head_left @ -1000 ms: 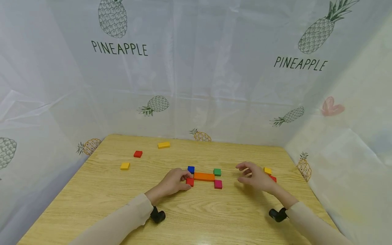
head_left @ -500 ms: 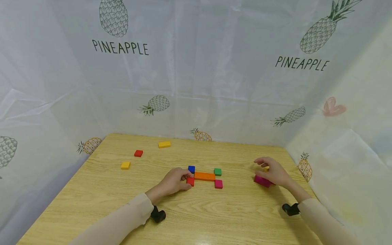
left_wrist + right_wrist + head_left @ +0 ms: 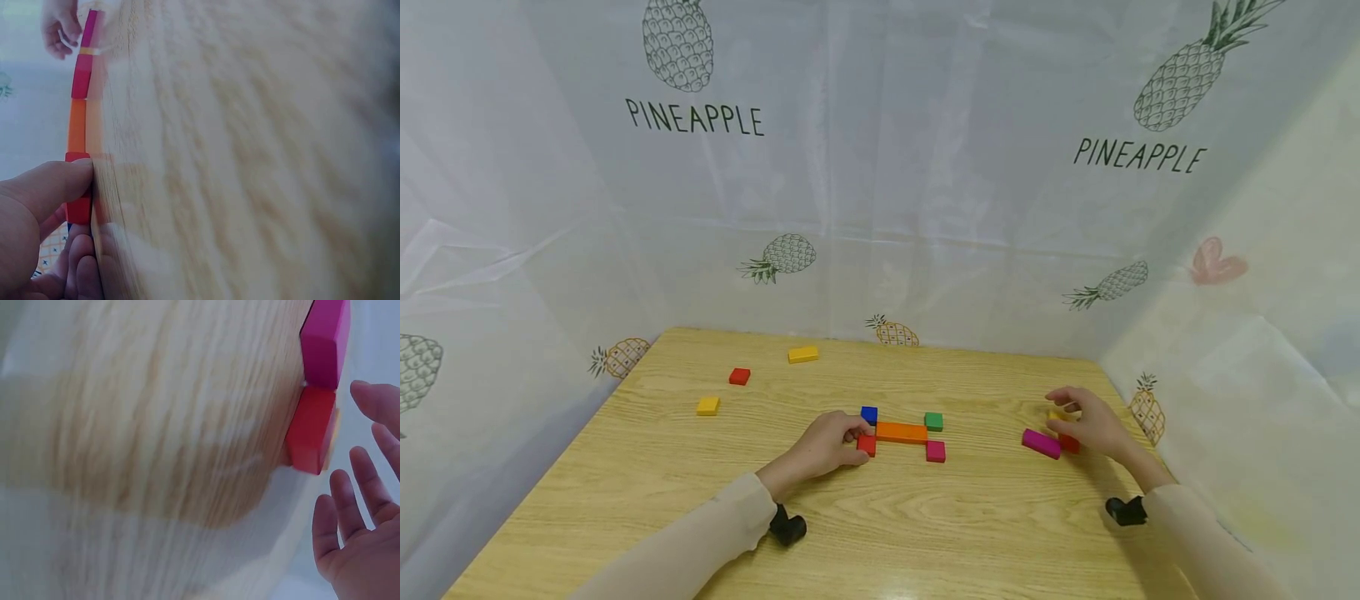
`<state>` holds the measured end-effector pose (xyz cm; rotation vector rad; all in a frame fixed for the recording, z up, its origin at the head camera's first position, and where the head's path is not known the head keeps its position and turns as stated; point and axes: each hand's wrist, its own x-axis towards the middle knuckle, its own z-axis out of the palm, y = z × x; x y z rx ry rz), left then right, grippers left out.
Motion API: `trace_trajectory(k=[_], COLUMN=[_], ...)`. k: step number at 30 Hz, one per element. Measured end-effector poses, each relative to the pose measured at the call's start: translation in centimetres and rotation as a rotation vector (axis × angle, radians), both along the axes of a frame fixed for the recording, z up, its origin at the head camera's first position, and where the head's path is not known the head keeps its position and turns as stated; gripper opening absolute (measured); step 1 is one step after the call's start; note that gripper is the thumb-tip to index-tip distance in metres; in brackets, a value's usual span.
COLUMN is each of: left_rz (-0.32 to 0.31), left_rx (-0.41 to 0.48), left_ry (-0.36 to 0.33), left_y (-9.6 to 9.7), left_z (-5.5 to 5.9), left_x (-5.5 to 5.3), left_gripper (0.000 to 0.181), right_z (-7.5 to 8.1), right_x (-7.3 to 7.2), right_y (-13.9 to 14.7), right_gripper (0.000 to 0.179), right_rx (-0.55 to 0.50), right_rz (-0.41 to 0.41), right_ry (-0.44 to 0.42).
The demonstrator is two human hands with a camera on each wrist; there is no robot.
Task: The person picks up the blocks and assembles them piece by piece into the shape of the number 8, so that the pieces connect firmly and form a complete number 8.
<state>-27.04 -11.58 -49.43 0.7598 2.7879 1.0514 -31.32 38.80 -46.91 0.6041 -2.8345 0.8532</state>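
Note:
In the head view my left hand pinches a small red block on the table. The left wrist view shows the thumb on one side of that block and curled fingers at the other. An orange bar block lies beside it, with a blue block, a green block and a crimson block around its ends. At the right, my right hand hovers with loosely bent fingers, holding nothing. Under and beside it lie a magenta block, another red block and a partly hidden yellow block.
At the back left of the wooden table lie a yellow bar block, a red block and a yellow square block. A white pineapple-print curtain stands behind the table and at both sides.
My right hand has moved right, over the yellow and red blocks. The magenta block, hidden one second ago, has come into view. My left hand stays at the red block.

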Motion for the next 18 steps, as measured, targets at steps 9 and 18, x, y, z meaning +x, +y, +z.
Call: trace_trajectory(k=[9,18], left_rz=[0.001,-0.002], left_rx=[0.008,0.01], left_ry=[-0.002,-0.001], left_y=[0.1,0.1], left_z=[0.3,0.2], left_x=[0.3,0.2], left_gripper=[0.025,0.027], right_z=[-0.6,-1.2], right_x=[0.0,-0.2], right_y=[0.9,1.2], right_gripper=[0.045,0.047], right_rx=[-0.017,-0.016], right_rz=[-0.042,-0.088], right_ry=[-0.098,-0.162])
